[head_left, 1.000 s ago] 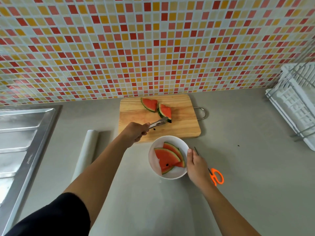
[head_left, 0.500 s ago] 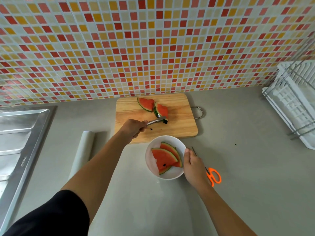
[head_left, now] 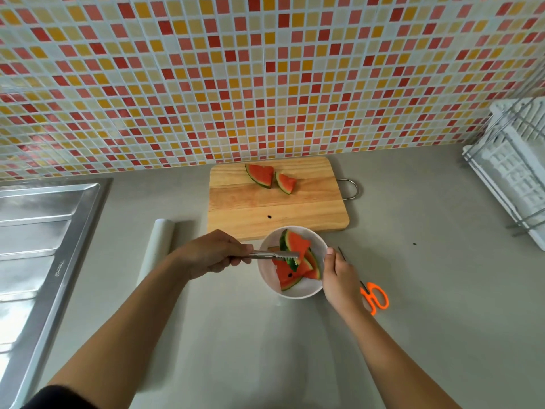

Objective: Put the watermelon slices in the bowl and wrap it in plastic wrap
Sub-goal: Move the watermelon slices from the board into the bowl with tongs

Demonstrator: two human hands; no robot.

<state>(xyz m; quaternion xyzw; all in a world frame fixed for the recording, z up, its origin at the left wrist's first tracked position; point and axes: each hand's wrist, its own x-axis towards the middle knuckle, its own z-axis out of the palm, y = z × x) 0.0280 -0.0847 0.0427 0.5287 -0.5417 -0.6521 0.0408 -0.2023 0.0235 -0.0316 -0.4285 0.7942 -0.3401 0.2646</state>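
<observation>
My left hand (head_left: 211, 253) grips metal tongs (head_left: 272, 255) whose tips pinch a watermelon slice (head_left: 296, 245) held over the white bowl (head_left: 299, 290). Two more slices (head_left: 290, 274) lie in the bowl under it. My right hand (head_left: 339, 276) rests against the bowl's right rim. On the wooden cutting board (head_left: 277, 208) behind the bowl, two slices (head_left: 261, 175) (head_left: 286, 183) lie near the far edge. A roll of plastic wrap (head_left: 157, 246) lies on the counter left of the board, partly hidden by my left forearm.
Orange-handled scissors (head_left: 374, 298) lie right of the bowl, partly under my right hand. A steel sink (head_left: 38, 246) fills the left side. A white dish rack (head_left: 513, 172) stands at the right. A tiled wall rises behind the board.
The tongs picked a slice off the board and carried it back toward me over the bowl. Two slices stay on the board. My right hand stayed at the bowl.
</observation>
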